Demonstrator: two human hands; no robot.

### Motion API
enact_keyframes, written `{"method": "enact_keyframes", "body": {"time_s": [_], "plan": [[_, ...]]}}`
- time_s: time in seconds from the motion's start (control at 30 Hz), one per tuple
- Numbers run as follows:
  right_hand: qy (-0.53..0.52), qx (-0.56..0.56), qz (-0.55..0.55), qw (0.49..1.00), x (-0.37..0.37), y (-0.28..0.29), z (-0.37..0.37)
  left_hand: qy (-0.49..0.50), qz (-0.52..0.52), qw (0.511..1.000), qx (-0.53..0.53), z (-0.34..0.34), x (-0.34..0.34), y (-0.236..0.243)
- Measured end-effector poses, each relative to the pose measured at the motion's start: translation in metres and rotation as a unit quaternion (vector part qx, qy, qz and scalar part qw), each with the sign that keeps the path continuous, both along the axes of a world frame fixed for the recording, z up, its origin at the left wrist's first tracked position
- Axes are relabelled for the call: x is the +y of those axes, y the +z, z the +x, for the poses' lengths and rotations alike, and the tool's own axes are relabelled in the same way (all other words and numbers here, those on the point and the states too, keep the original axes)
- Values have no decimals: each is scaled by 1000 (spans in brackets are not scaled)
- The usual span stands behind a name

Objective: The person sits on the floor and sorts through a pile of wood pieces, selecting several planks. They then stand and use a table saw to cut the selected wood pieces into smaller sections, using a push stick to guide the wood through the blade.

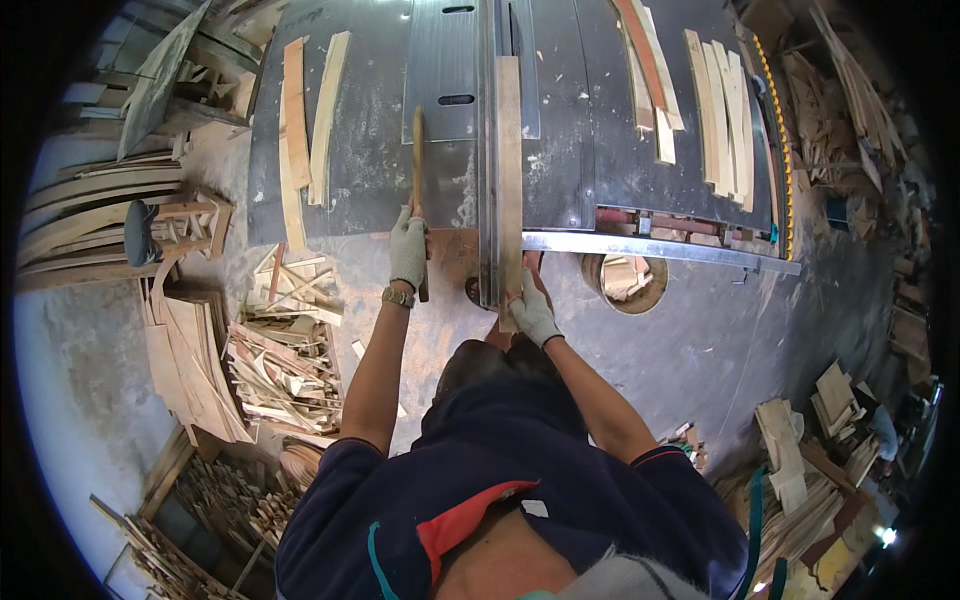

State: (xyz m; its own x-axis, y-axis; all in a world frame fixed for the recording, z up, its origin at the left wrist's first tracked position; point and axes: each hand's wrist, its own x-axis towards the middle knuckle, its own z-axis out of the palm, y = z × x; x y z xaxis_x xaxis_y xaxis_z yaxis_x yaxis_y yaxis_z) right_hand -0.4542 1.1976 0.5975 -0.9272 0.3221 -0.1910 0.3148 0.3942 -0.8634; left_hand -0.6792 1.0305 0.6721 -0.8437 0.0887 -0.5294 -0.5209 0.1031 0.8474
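Your left hand is closed around a stick reaching forward over the table, while your right hand grips the board's near end.

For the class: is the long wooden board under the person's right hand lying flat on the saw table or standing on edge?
Flat: the board shows its broad face up along the fence, right hand at its near end.

Your saw table is a dark metal top with a metal rail running away from your fingers. A long board lies flat on it beside that rail, its near end under your right fingers. Beyond your left fingers, pale strips rest at the far left; more curved strips lie far right of your right fingers.
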Motion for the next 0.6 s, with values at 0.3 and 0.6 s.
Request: {"method": "enact_keyframes", "body": {"time_s": [0.3,0.6], "plan": [[-7,-67,-58,996,24,-19,-45,6,49,997,-56,39,-4,33],[-7,-171,-65,983,40,33,-95,-13,46,998,-37,60,-17,46]]}}
